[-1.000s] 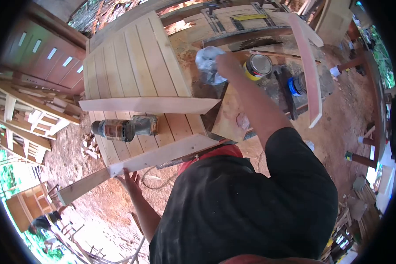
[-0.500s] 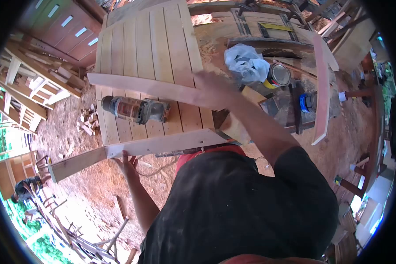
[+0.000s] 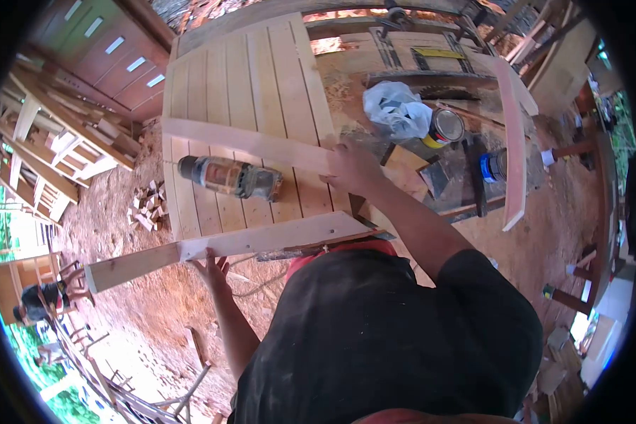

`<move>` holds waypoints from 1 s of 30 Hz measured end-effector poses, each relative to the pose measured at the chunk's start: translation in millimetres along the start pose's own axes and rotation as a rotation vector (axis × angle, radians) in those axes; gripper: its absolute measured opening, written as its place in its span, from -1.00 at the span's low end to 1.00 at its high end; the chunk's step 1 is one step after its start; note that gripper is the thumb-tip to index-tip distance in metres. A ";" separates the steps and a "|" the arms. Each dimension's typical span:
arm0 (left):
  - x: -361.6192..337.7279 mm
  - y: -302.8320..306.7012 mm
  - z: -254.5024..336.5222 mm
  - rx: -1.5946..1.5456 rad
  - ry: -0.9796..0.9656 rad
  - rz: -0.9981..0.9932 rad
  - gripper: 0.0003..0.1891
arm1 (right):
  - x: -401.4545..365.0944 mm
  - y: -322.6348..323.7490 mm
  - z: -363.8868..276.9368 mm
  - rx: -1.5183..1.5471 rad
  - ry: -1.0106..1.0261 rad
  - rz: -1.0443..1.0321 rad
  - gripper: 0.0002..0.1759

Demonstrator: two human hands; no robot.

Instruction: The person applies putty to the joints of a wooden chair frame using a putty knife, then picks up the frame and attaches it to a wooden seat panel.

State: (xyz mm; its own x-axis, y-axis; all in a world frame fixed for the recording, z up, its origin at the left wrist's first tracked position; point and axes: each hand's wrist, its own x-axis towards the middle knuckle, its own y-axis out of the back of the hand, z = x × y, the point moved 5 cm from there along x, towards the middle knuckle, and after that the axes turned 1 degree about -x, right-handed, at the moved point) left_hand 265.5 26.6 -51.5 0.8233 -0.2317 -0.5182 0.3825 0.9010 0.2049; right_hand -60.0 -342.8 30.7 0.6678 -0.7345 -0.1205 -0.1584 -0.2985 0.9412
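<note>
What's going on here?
A person leans over a slatted wooden panel. The right hand is on the end of the upper board lying across it. The left hand, open, touches the lower board at the near edge. A power tool lies between the boards. A can and plastic bag sit to the right.

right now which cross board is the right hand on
The far cross board, beyond the power tool: right hand lies on its end, left hand touches the near one.
</note>
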 end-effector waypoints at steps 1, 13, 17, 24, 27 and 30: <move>-2.3 -1.6 1.7 -0.019 -0.007 0.001 0.15 | -6.6 5.1 -1.8 0.045 -0.066 -0.033 -0.21; 3.8 -71.9 -0.8 -0.344 -0.087 0.242 0.13 | 32.0 -74.7 67.6 0.596 -0.380 -0.364 -0.10; -9.1 -75.5 11.7 -0.353 -0.165 0.421 0.01 | 34.6 -61.9 39.3 0.511 -0.363 -0.377 -0.28; -8.5 -71.4 12.7 -0.308 -0.200 0.507 0.10 | 26.8 -68.2 23.5 0.942 -0.323 -0.446 -0.37; -9.3 -72.8 15.4 -0.327 -0.214 0.502 0.04 | 24.0 -72.6 27.0 0.910 -0.227 -0.347 -0.43; 3.7 -71.3 18.2 -0.401 -0.287 0.440 -0.08 | 25.7 -77.9 34.6 0.743 -0.268 -0.326 -0.42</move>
State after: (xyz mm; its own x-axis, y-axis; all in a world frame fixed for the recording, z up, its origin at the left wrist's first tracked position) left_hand 248.9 -45.1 -52.9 0.9675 0.1509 -0.2029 -0.1554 0.9878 -0.0068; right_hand -55.6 -359.5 -56.6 0.5833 -0.6336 -0.5082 -0.4861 -0.7736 0.4065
